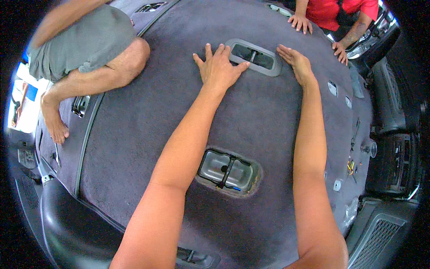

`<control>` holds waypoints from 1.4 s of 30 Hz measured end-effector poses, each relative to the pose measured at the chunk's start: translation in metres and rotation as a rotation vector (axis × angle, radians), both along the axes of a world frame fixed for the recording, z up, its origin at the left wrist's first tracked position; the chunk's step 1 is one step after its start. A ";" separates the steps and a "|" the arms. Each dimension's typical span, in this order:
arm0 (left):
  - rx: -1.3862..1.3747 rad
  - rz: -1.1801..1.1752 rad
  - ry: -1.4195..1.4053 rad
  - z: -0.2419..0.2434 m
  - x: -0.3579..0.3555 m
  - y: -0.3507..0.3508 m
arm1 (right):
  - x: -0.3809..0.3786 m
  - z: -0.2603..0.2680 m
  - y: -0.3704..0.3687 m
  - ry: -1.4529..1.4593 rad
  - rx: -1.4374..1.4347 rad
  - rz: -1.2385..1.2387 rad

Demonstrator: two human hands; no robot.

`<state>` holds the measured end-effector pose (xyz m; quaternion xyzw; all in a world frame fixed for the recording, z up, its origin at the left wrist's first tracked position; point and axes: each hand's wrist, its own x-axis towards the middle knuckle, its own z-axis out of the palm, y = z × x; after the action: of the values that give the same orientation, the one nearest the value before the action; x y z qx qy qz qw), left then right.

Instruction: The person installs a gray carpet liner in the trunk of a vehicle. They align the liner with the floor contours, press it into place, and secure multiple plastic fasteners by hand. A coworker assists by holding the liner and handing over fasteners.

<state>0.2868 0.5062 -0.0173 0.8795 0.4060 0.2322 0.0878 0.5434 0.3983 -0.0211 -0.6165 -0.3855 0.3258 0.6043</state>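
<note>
Dark grey carpet (134,144) covers a vehicle's floor before me. A grey plastic trim bezel (276,69) frames a recess with a dark crossbar. My left hand (218,67) lies with spread fingers on the carpet at the bezel's left side, its thumb over the near rim. Just right of the bezel is my right hand (299,65), fingers extended close together and holding nothing. Whether it touches the carpet is hard to tell. Nearer to me, between my forearms, a metal floor recess (213,164) with a crossbar sits in a carpet cutout that has no grey bezel.
At upper left a person's bare knee (132,64) rests on the carpet. Another person's hands (300,23) press its far right edge. A grey strip (88,141) crosses the left side. Yellow-handled pliers (351,167) and a clear cup (373,149) lie at right.
</note>
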 end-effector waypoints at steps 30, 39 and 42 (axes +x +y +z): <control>0.024 0.020 0.171 0.002 0.002 -0.012 | -0.033 -0.011 -0.043 -1.070 -0.641 -0.254; -0.025 0.025 0.084 0.007 0.000 -0.013 | -0.018 -0.006 -0.048 -1.160 -0.787 -0.416; -0.022 0.026 0.084 0.006 0.002 -0.012 | -0.009 -0.018 -0.042 -1.129 -0.826 -0.424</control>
<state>0.2886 0.4938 -0.0115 0.8821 0.4234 0.1916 0.0774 0.5347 0.3567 -0.0395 -0.9297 -0.3562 -0.0470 0.0815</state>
